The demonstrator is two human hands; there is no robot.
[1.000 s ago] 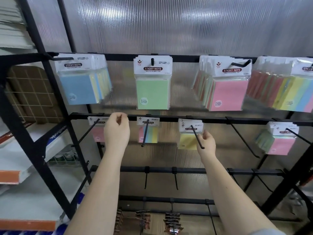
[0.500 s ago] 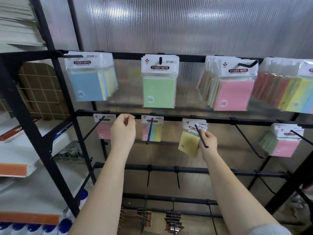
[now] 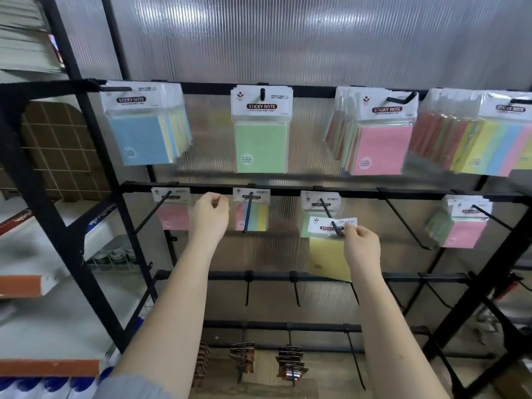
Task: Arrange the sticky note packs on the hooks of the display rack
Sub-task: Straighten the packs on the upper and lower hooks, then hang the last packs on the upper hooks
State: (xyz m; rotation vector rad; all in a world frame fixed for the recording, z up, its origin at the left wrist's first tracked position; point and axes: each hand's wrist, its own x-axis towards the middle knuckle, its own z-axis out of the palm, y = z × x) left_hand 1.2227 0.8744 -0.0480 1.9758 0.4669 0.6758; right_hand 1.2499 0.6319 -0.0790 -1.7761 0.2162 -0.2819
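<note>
My right grip (image 3: 359,240) pinches the yellow pack (image 3: 329,254), now slid out to the hook (image 3: 331,220) tip, nearly off; left (image 3: 210,217) curled empty

Two bare forearms rise from six o'clock; a grey-blue sleeve (image 3: 135,388) edge shows on the left arm.

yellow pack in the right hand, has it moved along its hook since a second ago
Yes. The yellow pack has slid outward along the hook, away from the rack bar, and now hangs at the hook's tip, pinched by the right hand.
</note>
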